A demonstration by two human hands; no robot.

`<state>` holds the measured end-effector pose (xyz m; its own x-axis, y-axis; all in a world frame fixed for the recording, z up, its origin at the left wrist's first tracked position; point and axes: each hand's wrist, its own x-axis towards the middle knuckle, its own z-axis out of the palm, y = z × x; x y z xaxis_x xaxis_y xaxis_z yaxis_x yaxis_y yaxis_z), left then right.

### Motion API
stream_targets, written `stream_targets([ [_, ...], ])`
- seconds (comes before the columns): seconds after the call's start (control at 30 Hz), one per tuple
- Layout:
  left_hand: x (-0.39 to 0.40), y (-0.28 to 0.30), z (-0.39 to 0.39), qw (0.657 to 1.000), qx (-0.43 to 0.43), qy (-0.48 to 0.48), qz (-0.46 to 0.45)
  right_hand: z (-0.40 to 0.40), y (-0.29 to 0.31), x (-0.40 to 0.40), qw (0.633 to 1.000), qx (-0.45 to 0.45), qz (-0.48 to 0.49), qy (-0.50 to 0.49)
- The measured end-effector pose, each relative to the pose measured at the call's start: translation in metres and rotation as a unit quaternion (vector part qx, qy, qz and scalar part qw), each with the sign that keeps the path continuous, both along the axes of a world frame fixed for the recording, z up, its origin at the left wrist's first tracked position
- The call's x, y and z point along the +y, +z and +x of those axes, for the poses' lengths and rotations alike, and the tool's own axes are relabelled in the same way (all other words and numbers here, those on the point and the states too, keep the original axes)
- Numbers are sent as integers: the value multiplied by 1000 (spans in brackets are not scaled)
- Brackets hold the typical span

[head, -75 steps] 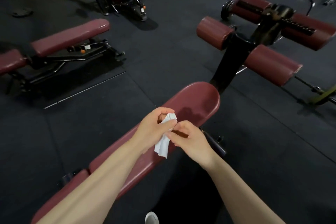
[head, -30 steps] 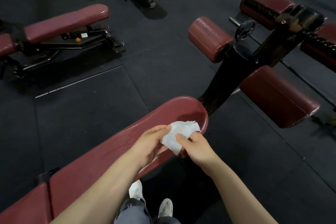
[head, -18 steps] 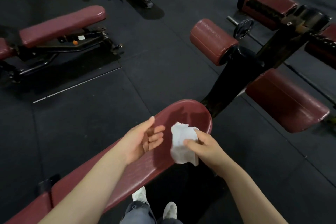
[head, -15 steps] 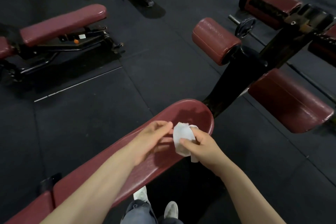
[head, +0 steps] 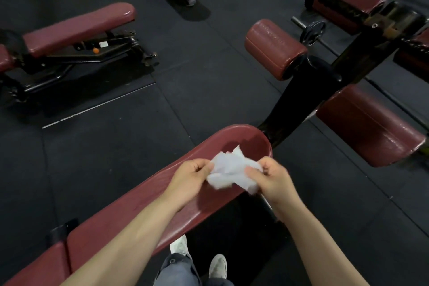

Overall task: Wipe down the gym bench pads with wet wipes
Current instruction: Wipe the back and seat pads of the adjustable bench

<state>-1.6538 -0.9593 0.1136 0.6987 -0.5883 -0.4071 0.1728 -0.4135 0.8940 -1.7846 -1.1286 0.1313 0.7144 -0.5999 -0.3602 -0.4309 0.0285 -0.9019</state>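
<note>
A crumpled white wet wipe [head: 232, 173] is stretched between both hands, just above the rounded far end of a long maroon bench pad [head: 144, 211]. My left hand [head: 189, 180] pinches the wipe's left edge with thumb and fingers. My right hand [head: 272, 177] grips its right side, fingers curled round it. The pad runs from lower left up to the centre, and whether the wipe touches it I cannot tell.
Black post [head: 299, 100] with maroon roller pads [head: 272, 47] [head: 369, 127] stands beyond the pad's end. Another maroon bench [head: 76, 28] sits far left, more machines behind. Black rubber floor all around. My shoes [head: 217, 264] show below the pad.
My left hand let go of the wipe briefly, then came back and took its left edge. The wipe is now spread wider between both hands.
</note>
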Motion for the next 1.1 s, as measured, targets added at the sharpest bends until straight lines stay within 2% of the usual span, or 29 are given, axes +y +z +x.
stream_targets([
  [0.07, 11, -4, 9, 999, 15, 32, -14, -8, 3, -17, 999, 7, 8, -34],
  [0.17, 17, -7, 13, 996, 44, 74, -28, -18, 2, -30, 999, 36, 15, -9],
  [0.2, 14, -9, 11, 990, 80, 104, -45, -20, -1, -31, 999, 38, 22, -3],
  [0.33, -2, 0, -1, 924, 296, 203, -130, -20, -5, -24, 998, -2, 62, -13],
  [0.4, -8, 5, -6, 899, 342, 236, -138, -21, -4, -21, 998, -12, 62, -15],
  [0.43, -10, 7, -9, 902, 339, 239, -123, -21, -4, -20, 998, -11, 64, -14],
  [0.5, -16, 7, -14, 936, 265, 222, -62, -18, -4, -17, 996, -3, 88, -25],
  [0.57, -20, 6, -19, 969, 130, 207, 7, -13, -4, -12, 993, -2, 95, -76],
  [0.63, -21, 9, -28, 978, -13, 206, 29, -7, -4, -6, 990, 1, -6, -141],
  [0.7, -23, 13, -41, 978, -113, 177, 2, -7, -1, 5, 976, -9, -138, -167],
  [0.77, -23, 15, -54, 975, -176, 134, -34, -6, 2, 17, 964, -39, -237, -109],
  [0.83, -25, 19, -62, 972, -192, 119, -63, -3, 3, 30, 948, -57, -314, -24],
  [0.9, -28, 23, -66, 975, -135, 148, -98, 0, 0, 42, 929, -113, -351, 33],
  [0.97, -32, 27, -65, 969, 10, 198, -145, -2, -6, 50, 915, -155, -361, 93],
  [1.03, -31, 28, -60, 949, 163, 214, -165, -5, -13, 49, 892, -170, -386, 164],
  [1.1, -27, 25, -54, 938, 237, 192, -166, -6, -14, 43, 874, -160, -399, 227],
])
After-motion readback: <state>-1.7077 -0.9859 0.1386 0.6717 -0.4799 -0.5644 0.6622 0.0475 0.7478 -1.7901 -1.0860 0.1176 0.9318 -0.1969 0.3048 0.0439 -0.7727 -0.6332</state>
